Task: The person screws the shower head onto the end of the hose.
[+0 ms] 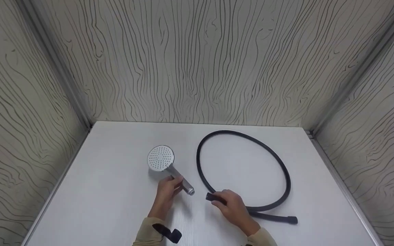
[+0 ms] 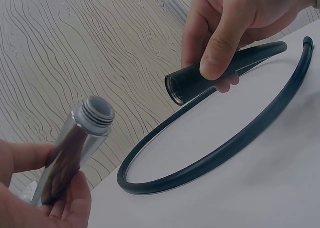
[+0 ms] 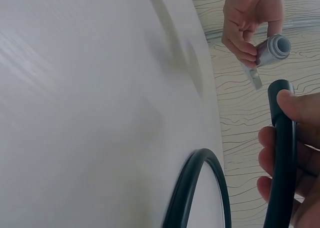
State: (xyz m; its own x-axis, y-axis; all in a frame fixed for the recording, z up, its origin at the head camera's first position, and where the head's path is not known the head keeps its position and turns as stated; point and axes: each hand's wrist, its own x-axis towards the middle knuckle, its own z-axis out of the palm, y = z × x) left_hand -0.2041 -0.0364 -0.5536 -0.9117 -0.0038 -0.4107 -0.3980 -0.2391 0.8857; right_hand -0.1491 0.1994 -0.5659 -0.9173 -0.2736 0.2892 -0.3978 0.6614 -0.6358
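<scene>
My left hand [image 1: 168,192] grips the handle of a silver shower head [image 1: 161,158], whose round, dotted spray face points up. The handle's threaded end [image 2: 98,111] shows bare in the left wrist view, angled toward the hose. With thumb and fingers, my right hand [image 1: 232,206] holds a black shower hose [image 1: 287,177] just behind its end fitting [image 2: 187,85]. Inside that fitting's open mouth, threads are visible. A short gap separates the fitting from the handle's threaded end. The shower head's face is mostly hidden in both wrist views.
The hose lies in a large loop on the white table [image 1: 115,191], its other end fitting [image 1: 292,220] at the right front. Wood-grain panels [image 1: 190,61] enclose the table at the back and sides. A black strap [image 1: 167,233] sits at my left sleeve.
</scene>
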